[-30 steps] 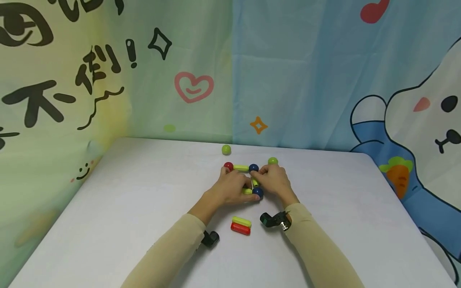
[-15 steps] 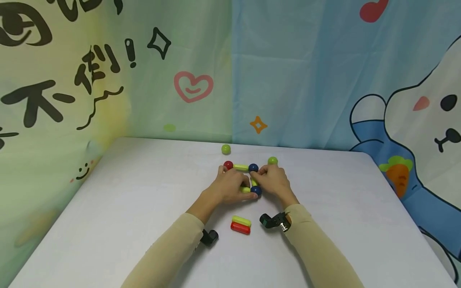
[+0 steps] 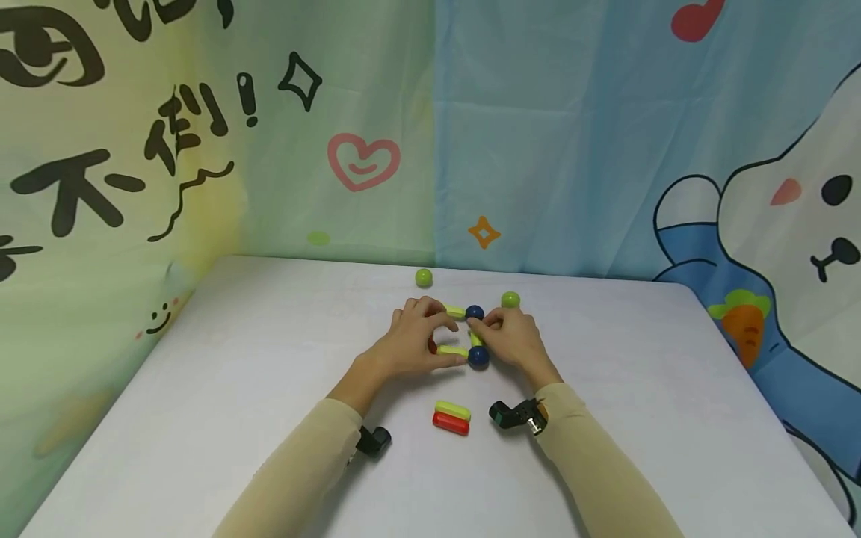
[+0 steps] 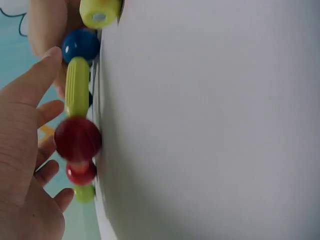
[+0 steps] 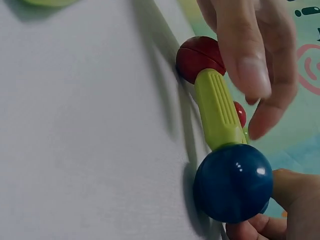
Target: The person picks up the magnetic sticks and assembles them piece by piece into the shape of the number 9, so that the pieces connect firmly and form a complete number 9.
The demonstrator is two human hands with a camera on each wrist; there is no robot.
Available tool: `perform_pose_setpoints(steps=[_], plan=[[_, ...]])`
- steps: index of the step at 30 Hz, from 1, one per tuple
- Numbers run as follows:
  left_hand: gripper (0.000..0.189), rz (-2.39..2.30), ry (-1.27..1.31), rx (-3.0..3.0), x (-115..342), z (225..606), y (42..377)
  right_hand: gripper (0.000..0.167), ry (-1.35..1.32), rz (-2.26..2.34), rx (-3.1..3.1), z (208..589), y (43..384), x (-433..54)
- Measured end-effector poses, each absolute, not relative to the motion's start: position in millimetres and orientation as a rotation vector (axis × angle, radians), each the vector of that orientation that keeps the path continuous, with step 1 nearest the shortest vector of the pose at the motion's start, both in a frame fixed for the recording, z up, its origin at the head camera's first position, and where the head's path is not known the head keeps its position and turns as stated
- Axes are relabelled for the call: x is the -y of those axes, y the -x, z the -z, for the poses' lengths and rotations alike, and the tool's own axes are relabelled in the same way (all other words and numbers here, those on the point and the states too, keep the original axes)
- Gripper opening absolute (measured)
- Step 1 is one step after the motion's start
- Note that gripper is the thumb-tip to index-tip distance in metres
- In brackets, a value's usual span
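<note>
A C-shaped build of magnetic balls and rods lies on the table. Its right side has a far blue ball [image 3: 474, 312] and a near blue ball [image 3: 478, 357], with a short yellow-green rod [image 3: 476, 340] between. My right hand [image 3: 513, 340] pinches that rod, partly hidden by the fingers. From the near blue ball another yellow-green rod [image 5: 218, 107] runs left to a dark red ball [image 4: 78, 139]. My left hand [image 3: 406, 340] arches around this side, fingers spread and thumb beside the rod. A second red ball [image 4: 81, 173] at the far left corner is behind my left hand in the head view.
Two loose light green balls lie at the back, one green ball [image 3: 424, 278] near the far edge and one green ball [image 3: 510, 300] beyond my right hand. Nearer me, a yellow-green rod [image 3: 453, 409] and a red rod [image 3: 451, 424] lie side by side on the white table [image 3: 202, 418].
My left hand has moved left and loosened around the near rod, uncovering more of it and its red ball. The near blue ball shifted slightly; my right hand has stayed in place.
</note>
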State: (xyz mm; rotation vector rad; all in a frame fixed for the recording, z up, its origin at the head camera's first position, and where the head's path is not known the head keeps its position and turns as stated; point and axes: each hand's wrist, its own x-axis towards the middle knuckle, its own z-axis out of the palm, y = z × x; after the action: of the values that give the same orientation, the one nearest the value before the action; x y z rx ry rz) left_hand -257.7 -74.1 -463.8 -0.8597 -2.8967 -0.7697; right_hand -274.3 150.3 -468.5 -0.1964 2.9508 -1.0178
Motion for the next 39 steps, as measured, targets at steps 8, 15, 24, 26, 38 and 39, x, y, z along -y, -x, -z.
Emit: perform_pose_setpoints(steps=[8, 15, 24, 26, 38, 39], plan=[[0.061, 0.867, 0.780, 2.940, 91, 467, 260, 0.040, 0.218, 1.062, -2.979, 462, 265, -155], [0.070, 0.904, 0.696, 2.988, 103, 472, 265, 0.027, 0.443, 1.183, -2.973, 452, 251, -155], [0.065, 1.018, 0.683, 3.003, 116, 479, 266, 0.023, 0.697, 1.163, -2.918, 454, 232, -150], [0.065, 1.049, 0.682, 2.991, 116, 480, 266, 0.024, 0.728, 1.154, -2.909, 453, 229, -150], [0.055, 1.027, 0.779, 2.933, 116, 486, 265, 0.029, 0.971, 1.150, -2.733, 455, 207, -153], [0.054, 1.026, 0.786, 2.926, 116, 487, 266, 0.029, 0.976, 1.139, -2.715, 456, 205, -153]])
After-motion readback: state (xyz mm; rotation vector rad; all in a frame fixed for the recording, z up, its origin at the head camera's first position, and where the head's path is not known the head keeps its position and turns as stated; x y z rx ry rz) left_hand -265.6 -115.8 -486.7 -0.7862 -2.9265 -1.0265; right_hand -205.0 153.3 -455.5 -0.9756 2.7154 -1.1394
